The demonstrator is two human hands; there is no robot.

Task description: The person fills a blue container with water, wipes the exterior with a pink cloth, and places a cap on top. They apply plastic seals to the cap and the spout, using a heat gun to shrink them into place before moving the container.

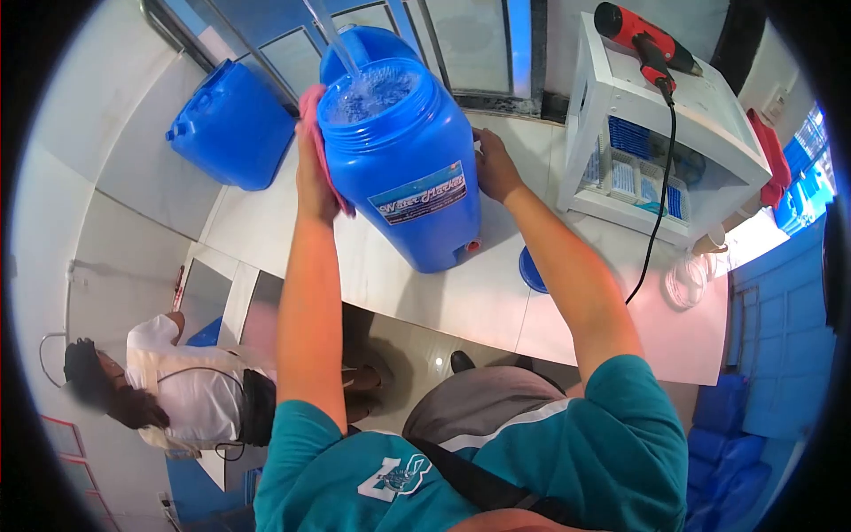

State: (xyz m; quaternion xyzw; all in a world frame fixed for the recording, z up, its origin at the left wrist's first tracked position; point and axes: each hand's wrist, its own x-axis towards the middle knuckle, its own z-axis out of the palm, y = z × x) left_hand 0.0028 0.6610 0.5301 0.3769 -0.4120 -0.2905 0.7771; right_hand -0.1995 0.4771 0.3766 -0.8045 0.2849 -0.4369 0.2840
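Observation:
A blue water container stands upright on the white counter, its wide mouth open and nearly full of water. A thin stream of water falls into it from above. My left hand presses a pink cloth against the container's left side. My right hand rests flat against its right side. A label and a small red tap are on the container's front.
A second blue container lies tilted at the back left. A white shelf unit at the right carries a red heat gun with a black cord. A blue lid lies on the counter. A person in white crouches at lower left.

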